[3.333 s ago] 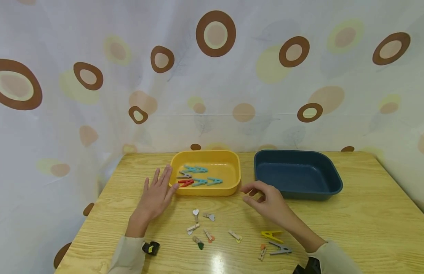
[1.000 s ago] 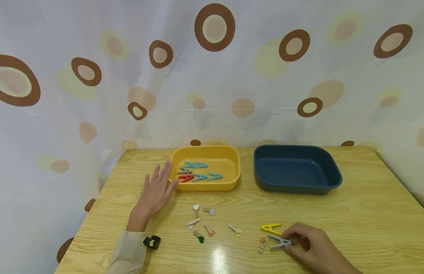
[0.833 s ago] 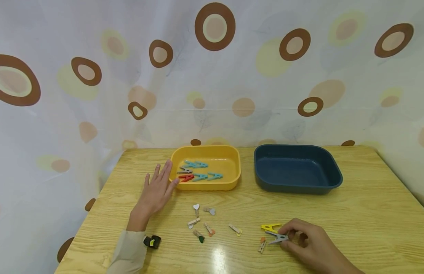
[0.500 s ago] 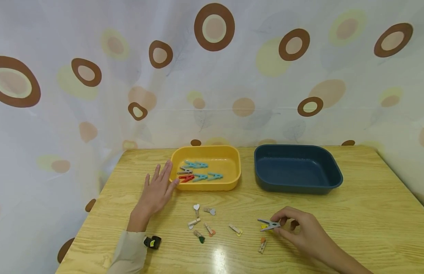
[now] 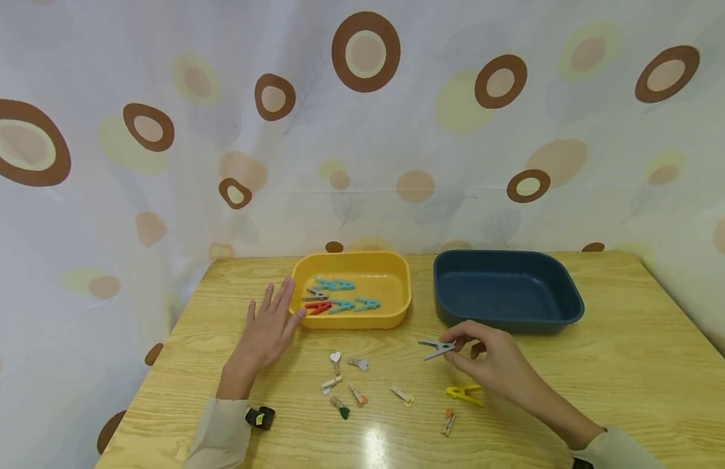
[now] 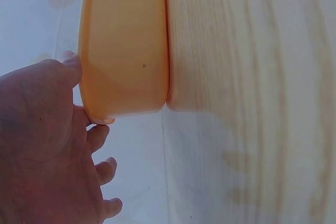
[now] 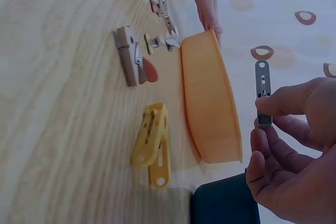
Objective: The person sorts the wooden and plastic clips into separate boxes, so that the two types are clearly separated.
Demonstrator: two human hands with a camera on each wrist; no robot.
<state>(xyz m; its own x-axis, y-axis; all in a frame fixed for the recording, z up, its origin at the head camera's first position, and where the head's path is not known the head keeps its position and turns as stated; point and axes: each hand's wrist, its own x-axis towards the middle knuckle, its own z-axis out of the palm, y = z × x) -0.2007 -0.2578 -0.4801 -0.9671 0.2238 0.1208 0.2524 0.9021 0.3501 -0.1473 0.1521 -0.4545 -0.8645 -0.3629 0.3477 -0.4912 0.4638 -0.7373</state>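
Between thumb and fingers, my right hand pinches a grey plastic clothespin, lifted above the table in front of the gap between the two bins. The right wrist view shows the same grey clothespin held upright at the fingertips. My left hand rests with spread, straight fingers on the left rim of the yellow bin. Inside that bin lie several light-blue clothespins, a red clothespin and another grey one. A yellow clothespin lies on the table below my right hand.
The dark blue bin stands right of the yellow one, with nothing in it. Several small wooden clothespins with heart shapes are scattered in front of the yellow bin. One with an orange heart lies nearer the front. A patterned curtain hangs behind.
My right hand went down to the table, took the grey clothespin from beside the yellow one, and carried it up and left toward the bins. The left hand stays on the rim.
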